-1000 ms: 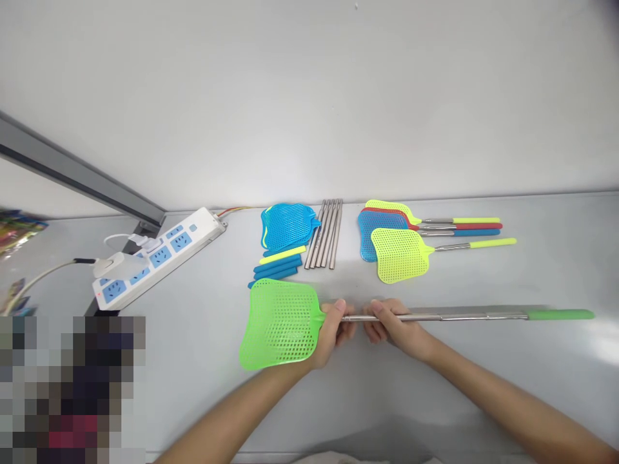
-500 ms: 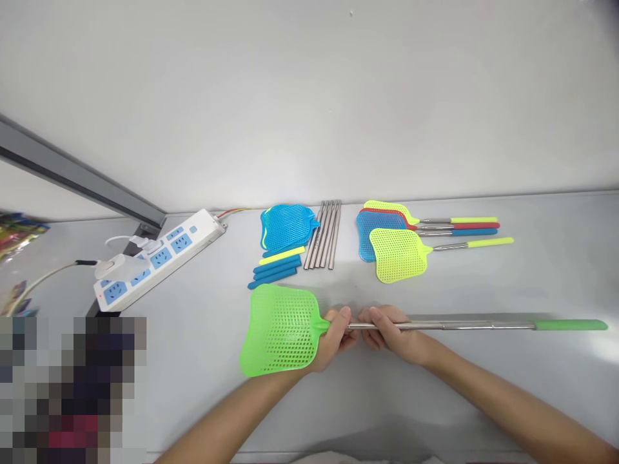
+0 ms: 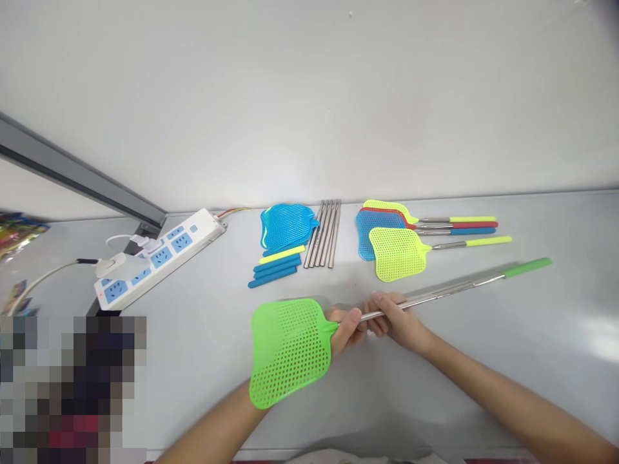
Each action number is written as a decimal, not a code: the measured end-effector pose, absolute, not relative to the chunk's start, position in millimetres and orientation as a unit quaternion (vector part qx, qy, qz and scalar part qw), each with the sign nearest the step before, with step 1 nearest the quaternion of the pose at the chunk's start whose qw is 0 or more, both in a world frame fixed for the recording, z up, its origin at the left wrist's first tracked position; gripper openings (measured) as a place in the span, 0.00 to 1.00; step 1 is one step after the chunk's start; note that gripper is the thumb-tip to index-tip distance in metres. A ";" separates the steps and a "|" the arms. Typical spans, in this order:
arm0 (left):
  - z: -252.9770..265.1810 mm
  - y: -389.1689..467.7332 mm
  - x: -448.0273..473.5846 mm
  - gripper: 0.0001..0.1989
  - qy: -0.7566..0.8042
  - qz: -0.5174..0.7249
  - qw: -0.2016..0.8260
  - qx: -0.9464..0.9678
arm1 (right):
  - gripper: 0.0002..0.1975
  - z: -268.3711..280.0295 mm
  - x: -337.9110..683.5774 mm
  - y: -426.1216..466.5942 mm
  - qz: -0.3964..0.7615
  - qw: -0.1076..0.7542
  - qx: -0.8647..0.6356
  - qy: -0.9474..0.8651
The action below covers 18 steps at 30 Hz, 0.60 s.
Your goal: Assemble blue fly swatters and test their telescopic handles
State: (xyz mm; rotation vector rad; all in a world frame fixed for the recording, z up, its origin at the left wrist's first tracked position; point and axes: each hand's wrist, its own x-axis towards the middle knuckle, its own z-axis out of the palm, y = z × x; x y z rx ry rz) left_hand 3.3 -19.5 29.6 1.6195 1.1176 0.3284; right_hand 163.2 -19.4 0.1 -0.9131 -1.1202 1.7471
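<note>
A green fly swatter (image 3: 293,351) with a telescopic metal rod and a green grip is held above the table, its rod slanting up to the right. My left hand (image 3: 347,330) is closed round the rod just beside the swatter head. Close by on the right, my right hand (image 3: 394,319) pinches the same rod between thumb and fingers. Behind my hands lie a yellow fly swatter (image 3: 399,254) and a few more in blue, red and yellow, overlapping, with their rods short. Blue swatter heads (image 3: 287,225) are stacked farther left.
Several bare metal rods (image 3: 323,235) lie beside the blue heads. Blue grip sleeves (image 3: 275,274) and a yellow sleeve (image 3: 283,255) are in front of those heads. A white power strip (image 3: 162,261) with plugs and cables sits at left. A grey wall (image 3: 329,109) rises behind the table.
The green fly swatter has tilted: its grip end has swung away from me and inward, while its head has come lower and slightly right. Both hands still hold the rod.
</note>
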 end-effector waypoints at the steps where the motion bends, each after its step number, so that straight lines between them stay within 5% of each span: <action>1: 33.4 -19.1 1.8 0.21 0.464 0.146 0.528 0.696 | 0.25 -0.2 163.3 -18.9 0.699 0.429 -0.366 -0.440; 18: 45.2 -10.1 -2.6 0.23 0.413 0.137 0.505 0.745 | 0.25 2.2 163.1 -18.2 0.685 0.454 -0.381 -0.423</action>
